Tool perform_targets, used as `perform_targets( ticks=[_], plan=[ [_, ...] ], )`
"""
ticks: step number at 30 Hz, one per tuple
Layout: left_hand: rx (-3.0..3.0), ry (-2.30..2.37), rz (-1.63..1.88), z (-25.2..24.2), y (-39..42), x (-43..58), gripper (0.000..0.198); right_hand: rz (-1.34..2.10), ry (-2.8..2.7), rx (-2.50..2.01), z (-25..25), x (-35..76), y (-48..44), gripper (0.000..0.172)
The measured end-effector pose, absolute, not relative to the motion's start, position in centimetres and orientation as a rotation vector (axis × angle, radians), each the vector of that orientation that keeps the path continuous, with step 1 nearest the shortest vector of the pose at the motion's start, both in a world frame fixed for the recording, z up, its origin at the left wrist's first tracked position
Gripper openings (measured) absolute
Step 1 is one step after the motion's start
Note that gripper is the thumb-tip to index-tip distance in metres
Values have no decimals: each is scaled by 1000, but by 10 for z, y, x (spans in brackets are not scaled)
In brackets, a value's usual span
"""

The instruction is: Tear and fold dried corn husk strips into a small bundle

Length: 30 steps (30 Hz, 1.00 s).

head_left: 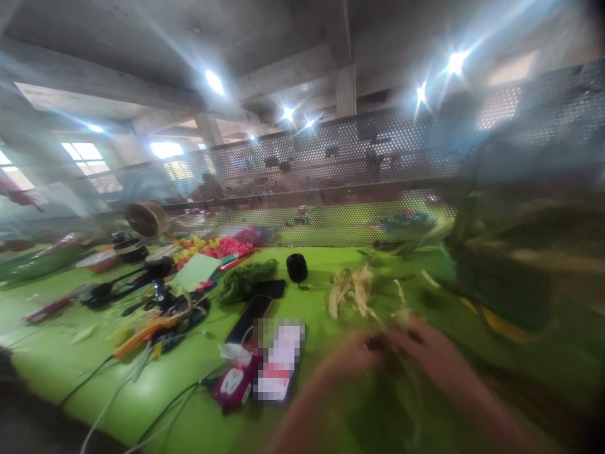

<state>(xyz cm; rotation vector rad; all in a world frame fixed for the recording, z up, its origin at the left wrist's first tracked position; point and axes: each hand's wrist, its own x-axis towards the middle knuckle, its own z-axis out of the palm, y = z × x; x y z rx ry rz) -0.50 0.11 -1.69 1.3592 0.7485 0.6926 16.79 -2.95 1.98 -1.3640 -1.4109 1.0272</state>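
Both my hands meet low in the view over the green table (331, 265), smeared by motion. My left hand (352, 356) and my right hand (428, 353) are drawn together around something small and dark between them that I cannot make out. Pale dried leaf strips (352, 291) lie on the table just beyond my hands. A phone (249, 318) and a dark pink pack (235, 380) lie to the left of my left hand.
A black round object (297, 267) and a green knitted bundle (246, 279) sit further back. Tools, cables and an orange-handled tool (142, 334) crowd the left. Pink and yellow pieces (215, 246) pile before a perforated metal screen (378, 157). A blurred green mass (510, 277) fills the right.
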Motion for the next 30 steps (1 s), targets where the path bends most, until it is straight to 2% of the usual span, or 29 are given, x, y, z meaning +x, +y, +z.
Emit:
perform_targets(
  ticks=[5,10,16,22,30],
  plan=[
    [1296,828,867,-20,7,3,33,964,-1576,-1497,4,175,-23,32],
    [1325,829,932,-19,9,5,25,873,-1770,-1496,0,177,-21,24],
    [1364,860,932,-14,6,6,17,987,-1623,-1473,7,178,-18,20],
    [1351,816,880,-14,6,3,24,1083,-1517,-1409,3,180,-14,27],
    [1484,879,839,-11,-2,8,17,942,-1317,-1505,10,172,-19,22]
  ],
)
